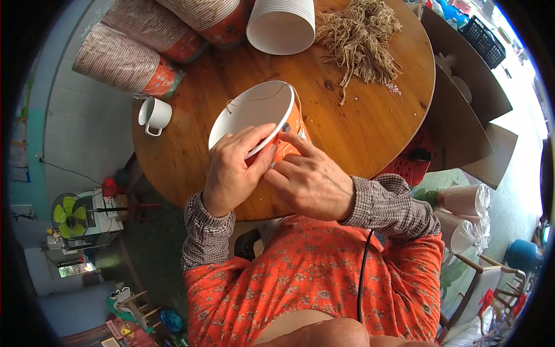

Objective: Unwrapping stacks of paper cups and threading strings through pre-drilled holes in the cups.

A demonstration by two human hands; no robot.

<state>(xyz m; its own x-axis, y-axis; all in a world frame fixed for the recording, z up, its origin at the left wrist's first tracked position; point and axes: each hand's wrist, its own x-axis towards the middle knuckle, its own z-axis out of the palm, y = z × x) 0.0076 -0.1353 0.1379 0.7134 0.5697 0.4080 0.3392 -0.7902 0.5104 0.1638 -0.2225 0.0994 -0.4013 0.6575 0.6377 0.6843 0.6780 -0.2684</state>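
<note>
A large paper bucket (254, 107), white inside and orange with a printed pattern outside, lies tilted over the table's near half. My left hand (237, 165) is closed on its near rim, fingers inside and thumb outside. A thin tan string (247, 99) runs over the far part of the rim. Against the orange outer wall, my right hand (312, 179) has its index finger pressed near the rim. Its thumb and other fingers are pinched close to the left thumb; a tiny pale bit shows there, too small to name.
Wrapped stacks of paper buckets (124, 61) stand at the far left, near a white mug (155, 115). A white bucket stack (281, 29) and a heap of tan strings (361, 43) lie on the far side of the round wooden table (370, 127). Cardboard boxes (457, 115) stand at right.
</note>
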